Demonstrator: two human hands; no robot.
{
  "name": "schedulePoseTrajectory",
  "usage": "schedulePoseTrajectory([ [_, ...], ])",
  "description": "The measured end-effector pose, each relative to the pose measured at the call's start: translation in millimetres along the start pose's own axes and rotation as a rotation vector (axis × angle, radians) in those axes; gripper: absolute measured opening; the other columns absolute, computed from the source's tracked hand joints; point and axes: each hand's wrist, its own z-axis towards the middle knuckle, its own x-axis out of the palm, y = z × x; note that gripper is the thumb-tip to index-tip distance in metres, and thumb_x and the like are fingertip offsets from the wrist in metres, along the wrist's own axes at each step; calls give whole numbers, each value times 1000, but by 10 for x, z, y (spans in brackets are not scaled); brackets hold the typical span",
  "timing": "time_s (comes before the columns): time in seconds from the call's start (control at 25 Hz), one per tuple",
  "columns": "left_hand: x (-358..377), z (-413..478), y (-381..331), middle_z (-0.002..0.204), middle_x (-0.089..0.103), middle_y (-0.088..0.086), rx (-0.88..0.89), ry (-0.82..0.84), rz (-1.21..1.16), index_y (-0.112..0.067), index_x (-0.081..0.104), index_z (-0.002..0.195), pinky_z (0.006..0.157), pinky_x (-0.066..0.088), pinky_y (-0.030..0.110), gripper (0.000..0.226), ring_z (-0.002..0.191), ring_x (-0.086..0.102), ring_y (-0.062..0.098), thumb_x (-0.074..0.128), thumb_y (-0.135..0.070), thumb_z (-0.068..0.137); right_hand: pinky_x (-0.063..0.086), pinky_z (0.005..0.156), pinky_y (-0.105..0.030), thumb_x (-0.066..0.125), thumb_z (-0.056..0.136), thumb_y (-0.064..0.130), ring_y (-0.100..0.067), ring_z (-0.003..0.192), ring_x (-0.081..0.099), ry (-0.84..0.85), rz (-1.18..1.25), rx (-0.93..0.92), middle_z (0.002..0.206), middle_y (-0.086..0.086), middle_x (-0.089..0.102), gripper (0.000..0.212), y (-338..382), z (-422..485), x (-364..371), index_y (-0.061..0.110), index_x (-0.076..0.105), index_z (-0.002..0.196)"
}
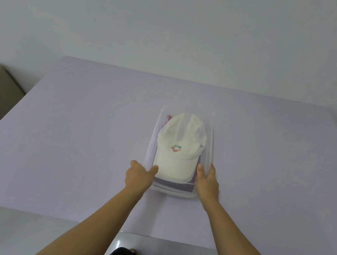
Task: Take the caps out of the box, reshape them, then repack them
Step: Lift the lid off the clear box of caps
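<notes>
Caps [178, 168] lie stacked in the clear box [212, 134] between your two hands, none of them out yet. Your left hand [139, 174] grips the near left corner, thumb hooked over the rim beside the brim, fingers outside the wall. Between your hands sits the white cap [181, 136], brim towards you and coloured logo [176, 148] up, with a dark purple layer [172, 185] beneath it, likely another cap. Your right hand [207, 183] pinches the near right wall the same way. This paired hold probably steadies the box on the table [73, 134] before you lift the top cap.
</notes>
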Motion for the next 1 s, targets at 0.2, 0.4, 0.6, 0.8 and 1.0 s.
schedulePoseTrajectory([
  [0.2, -14, -19, 29, 126, 39, 19, 4, -65, 188, -3, 42, 122, 94, 46, 45, 55, 113, 47, 37, 55, -46, 89, 24, 113, -35, 38, 98, 40, -22, 141, 28, -8, 93, -61, 155, -2, 29, 56, 15, -38, -26, 19, 23, 149],
  [0.4, 109, -88, -234, 116, 38, 10, 179, 3, 118, -11, 41, 103, 92, 45, 41, 43, 111, 45, 33, 59, -47, 85, 43, 100, -29, 47, 95, 42, -20, 119, 55, -103, 265, -158, 140, 0, 50, 56, 204, 80, -396, 29, 28, 146],
  [0.6, 134, 3, -368, 145, 34, 9, 491, -76, -15, -11, 41, 134, 105, 30, 31, 46, 135, 32, 26, 42, -38, 97, 53, 54, -15, 59, 91, 26, -2, 51, 59, -196, 620, -103, 91, 4, 61, 57, 254, 349, -951, 21, 36, 143],
  [0.8, 212, 407, -178, 153, 25, 20, 262, -42, 245, -9, 12, 149, 109, 31, 49, 56, 137, 31, 39, 34, -23, 100, 52, 47, -12, 61, 91, 22, 2, 40, 57, -325, 648, 56, 92, 1, 61, 57, -203, 496, -1456, 17, 38, 143],
  [1.0, 229, 486, -118, 119, 54, 23, 204, -3, 243, -7, 23, 145, 88, 46, 46, 49, 103, 53, 38, 30, -6, 97, 52, 47, -11, 61, 90, 22, -7, 58, 59, -319, 539, 127, 113, -10, 59, 57, -609, 506, -1674, 17, 38, 142],
])
